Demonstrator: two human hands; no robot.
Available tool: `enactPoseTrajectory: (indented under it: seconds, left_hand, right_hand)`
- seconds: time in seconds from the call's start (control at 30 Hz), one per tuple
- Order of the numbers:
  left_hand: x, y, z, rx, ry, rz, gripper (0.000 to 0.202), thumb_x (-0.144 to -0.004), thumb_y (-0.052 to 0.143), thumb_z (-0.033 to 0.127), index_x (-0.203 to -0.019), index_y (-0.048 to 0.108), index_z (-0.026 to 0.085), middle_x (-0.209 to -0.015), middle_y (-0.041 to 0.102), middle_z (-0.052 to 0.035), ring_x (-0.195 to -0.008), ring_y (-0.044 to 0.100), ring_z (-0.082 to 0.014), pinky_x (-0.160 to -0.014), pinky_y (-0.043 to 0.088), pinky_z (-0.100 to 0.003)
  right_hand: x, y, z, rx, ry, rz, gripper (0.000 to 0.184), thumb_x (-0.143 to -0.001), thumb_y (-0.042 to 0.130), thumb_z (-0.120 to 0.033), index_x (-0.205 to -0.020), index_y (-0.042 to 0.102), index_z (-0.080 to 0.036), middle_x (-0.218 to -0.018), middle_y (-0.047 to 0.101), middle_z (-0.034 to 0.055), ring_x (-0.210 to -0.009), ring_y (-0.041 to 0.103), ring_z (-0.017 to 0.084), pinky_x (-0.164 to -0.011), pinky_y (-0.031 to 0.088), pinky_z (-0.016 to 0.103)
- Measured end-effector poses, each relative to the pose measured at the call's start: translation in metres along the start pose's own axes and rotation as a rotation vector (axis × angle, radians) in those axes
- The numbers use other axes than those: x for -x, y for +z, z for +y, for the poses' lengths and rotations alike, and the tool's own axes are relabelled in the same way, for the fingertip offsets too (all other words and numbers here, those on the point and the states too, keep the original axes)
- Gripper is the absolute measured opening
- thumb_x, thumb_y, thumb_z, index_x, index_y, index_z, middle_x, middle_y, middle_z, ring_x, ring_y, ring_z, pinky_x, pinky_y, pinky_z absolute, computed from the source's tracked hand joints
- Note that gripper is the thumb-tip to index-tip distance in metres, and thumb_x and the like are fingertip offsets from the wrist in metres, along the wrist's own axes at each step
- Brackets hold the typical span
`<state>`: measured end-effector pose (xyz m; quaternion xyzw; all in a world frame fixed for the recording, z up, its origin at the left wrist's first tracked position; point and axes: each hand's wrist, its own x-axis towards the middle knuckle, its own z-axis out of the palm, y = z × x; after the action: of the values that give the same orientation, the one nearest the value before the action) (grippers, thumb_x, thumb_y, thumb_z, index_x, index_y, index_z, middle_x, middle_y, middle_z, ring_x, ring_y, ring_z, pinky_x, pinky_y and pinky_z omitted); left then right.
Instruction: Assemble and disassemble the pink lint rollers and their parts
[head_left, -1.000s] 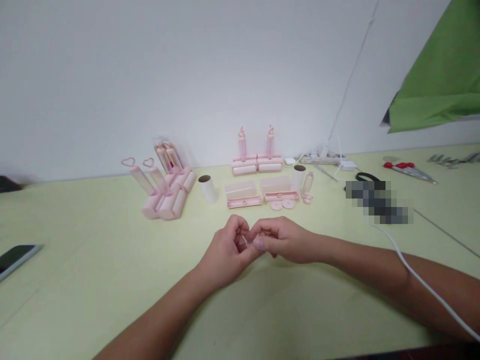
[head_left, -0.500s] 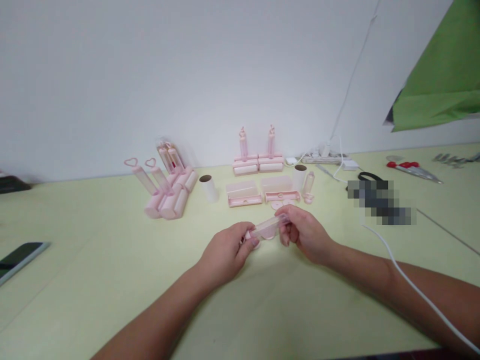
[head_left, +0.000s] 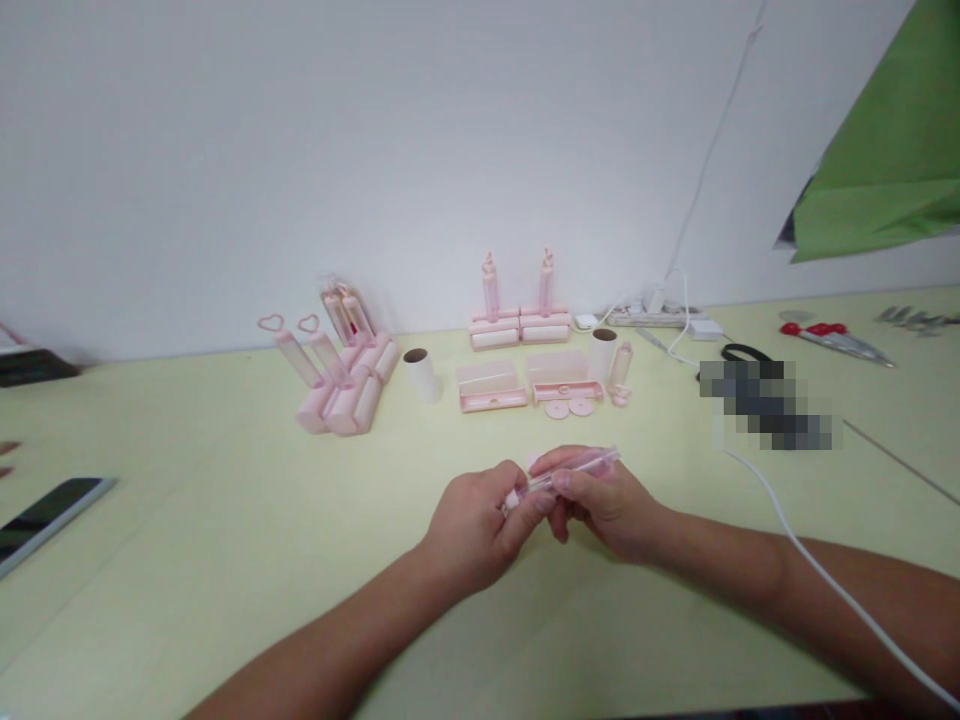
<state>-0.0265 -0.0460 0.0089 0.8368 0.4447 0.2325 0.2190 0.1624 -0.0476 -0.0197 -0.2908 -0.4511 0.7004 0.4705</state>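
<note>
Over the front of the table, my left hand [head_left: 476, 525] pinches the near end of a see-through pink tube [head_left: 581, 467]. My right hand [head_left: 611, 505] is wrapped round the same tube farther along, thumb on top, and its far end sticks out to the right. Part of the tube is hidden under my fingers. Beyond my hands lie two small pink discs [head_left: 557, 409] and two open pink trays [head_left: 493, 400], each with a see-through cover [head_left: 555, 368] behind it. A similar tube with a pink top [head_left: 620, 370] stands just to their right.
White rolls [head_left: 422, 377] with brown inner ends stand nearby. Pink holders [head_left: 349, 400] bearing heart-topped tubes sit at the left, with more pink holders [head_left: 544, 325] by the wall. A phone [head_left: 52, 520], a white cable [head_left: 795, 540] and red-handled scissors [head_left: 814, 330] lie around.
My right hand has shifted its hold nearer my left along the tube, leaving the far end bare. Both hands have moved slightly right and nearer to me, and the discs show fully.
</note>
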Motion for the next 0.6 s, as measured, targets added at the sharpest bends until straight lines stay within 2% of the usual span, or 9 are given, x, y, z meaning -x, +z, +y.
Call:
enactPoseTrajectory:
  seconds: [0.1,0.23,0.33,0.4,0.47,0.53,0.6]
  left_hand:
    - [-0.003,-0.003,-0.001,0.191,0.033,-0.057,0.042,-0.093,0.048,0.055,-0.075,0.056,0.018,-0.065,0.062,0.0002,-0.059,0.052,-0.0124,-0.058,0.035,-0.023]
    - [-0.003,-0.006,-0.001,0.46,0.074,-0.157,0.039,-0.094,0.048,0.054,-0.08,0.053,0.018,-0.075,0.067,-0.0018,-0.067,0.055,-0.0131,-0.064,0.04,-0.024]
    - [-0.001,-0.007,-0.005,0.62,0.037,-0.184,0.046,-0.094,0.042,0.06,-0.078,0.051,0.018,-0.065,0.059,-0.0005,-0.061,0.05,-0.0121,-0.061,0.04,-0.024]
    - [0.0,-0.01,-0.01,0.629,-0.014,-0.142,0.049,-0.093,0.041,0.063,-0.076,0.051,0.018,-0.058,0.048,0.0026,-0.055,0.041,-0.0108,-0.055,0.036,-0.024]
    - [-0.001,-0.015,-0.017,0.588,-0.068,-0.078,0.045,-0.093,0.043,0.06,-0.08,0.053,0.018,-0.056,0.038,0.0051,-0.052,0.034,-0.0102,-0.052,0.03,-0.023]
    - [-0.004,-0.019,-0.024,0.568,-0.125,-0.032,0.037,-0.095,0.04,0.051,-0.089,0.056,0.018,-0.056,0.032,0.0064,-0.051,0.03,-0.0105,-0.049,0.026,-0.023]
    - [-0.009,-0.024,-0.032,0.539,-0.17,0.006,0.029,-0.095,0.038,0.041,-0.098,0.056,0.019,-0.058,0.032,0.0063,-0.051,0.03,-0.0112,-0.049,0.026,-0.024]
  right_hand:
    - [0.003,-0.001,-0.001,0.021,-0.041,-0.04,0.022,-0.08,0.073,-0.038,-0.093,0.072,-0.02,-0.071,0.07,0.0021,-0.049,0.062,0.014,-0.046,0.052,0.027]
    - [0.007,-0.005,-0.002,0.054,-0.114,-0.108,0.023,-0.081,0.073,-0.037,-0.096,0.073,-0.02,-0.07,0.069,0.0029,-0.052,0.064,0.015,-0.048,0.052,0.029]
    - [0.009,-0.01,-0.009,0.053,-0.171,-0.131,0.031,-0.08,0.075,-0.042,-0.1,0.072,-0.019,-0.072,0.071,0.0044,-0.057,0.066,0.018,-0.052,0.053,0.032]
    - [0.007,-0.015,-0.017,0.058,-0.229,-0.066,0.033,-0.079,0.075,-0.043,-0.102,0.071,-0.019,-0.073,0.072,0.0039,-0.059,0.067,0.019,-0.055,0.054,0.033]
    - [0.001,-0.021,-0.025,0.091,-0.269,0.054,0.03,-0.08,0.074,-0.042,-0.1,0.069,-0.019,-0.071,0.07,0.0018,-0.056,0.066,0.017,-0.055,0.053,0.031]
    - [-0.007,-0.028,-0.028,0.166,-0.266,0.166,0.028,-0.082,0.071,-0.043,-0.095,0.068,-0.018,-0.064,0.066,-0.0004,-0.05,0.061,0.014,-0.049,0.049,0.027]
    - [-0.017,-0.033,-0.028,0.257,-0.237,0.249,0.029,-0.083,0.069,-0.044,-0.091,0.066,-0.017,-0.058,0.061,-0.0022,-0.046,0.057,0.013,-0.044,0.044,0.024]
